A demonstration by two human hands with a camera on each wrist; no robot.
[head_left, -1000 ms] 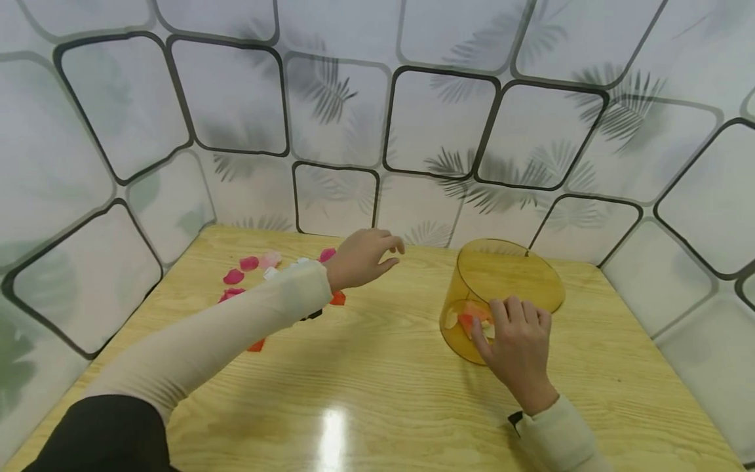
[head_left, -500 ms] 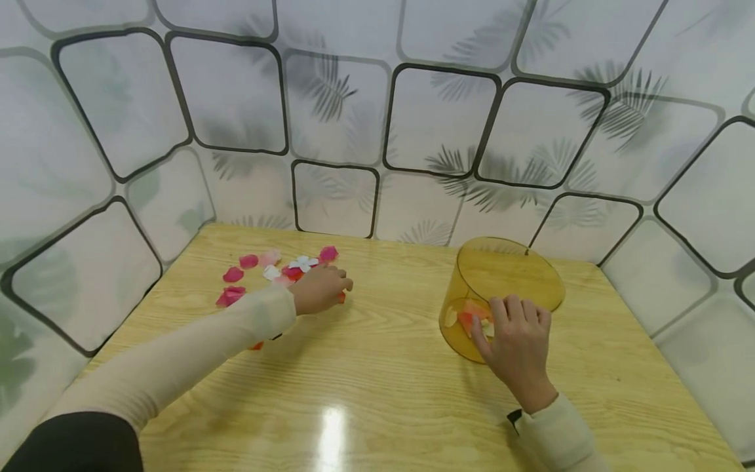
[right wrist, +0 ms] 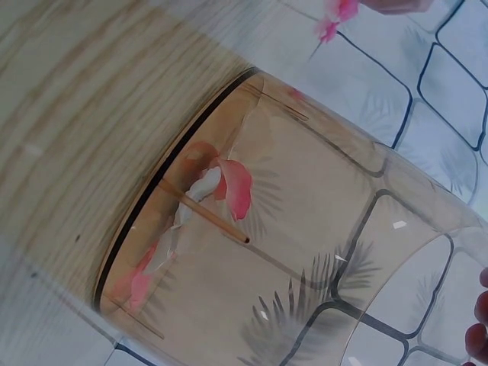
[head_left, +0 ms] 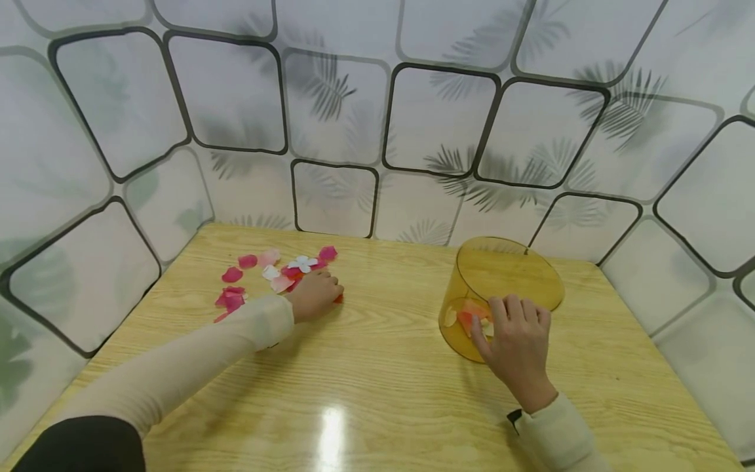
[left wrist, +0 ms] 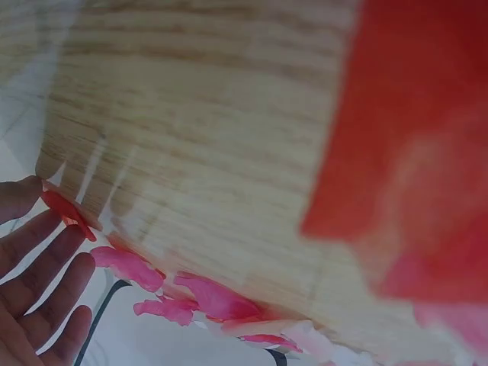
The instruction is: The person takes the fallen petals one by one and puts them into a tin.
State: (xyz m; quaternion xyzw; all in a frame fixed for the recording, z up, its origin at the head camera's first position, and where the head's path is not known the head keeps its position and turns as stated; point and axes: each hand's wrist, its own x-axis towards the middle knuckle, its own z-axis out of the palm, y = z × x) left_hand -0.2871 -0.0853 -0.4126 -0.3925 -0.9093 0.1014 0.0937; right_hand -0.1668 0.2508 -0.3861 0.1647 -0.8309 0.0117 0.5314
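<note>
On the left of the table my left hand pinches a red petal between thumb and fingertips, low over the wood. Behind and beside that hand lie pink, white and red petals, with a white flower on top of some. My right hand grips the near rim of a see-through amber cylinder, fingers over the edge and thumb against the outside. Inside it, at the bottom, are several pink, orange and white petals. A large red petal fills the right of the left wrist view, very near the camera.
The light wooden table runs back to a pale patterned curtain that closes off the rear and both sides. The cylinder stands towards the right rear, open at the top.
My left hand has come back from mid-table to the petals at the left, lowered, and its fingers have closed on a red petal. The right hand and cylinder stay where they were.
</note>
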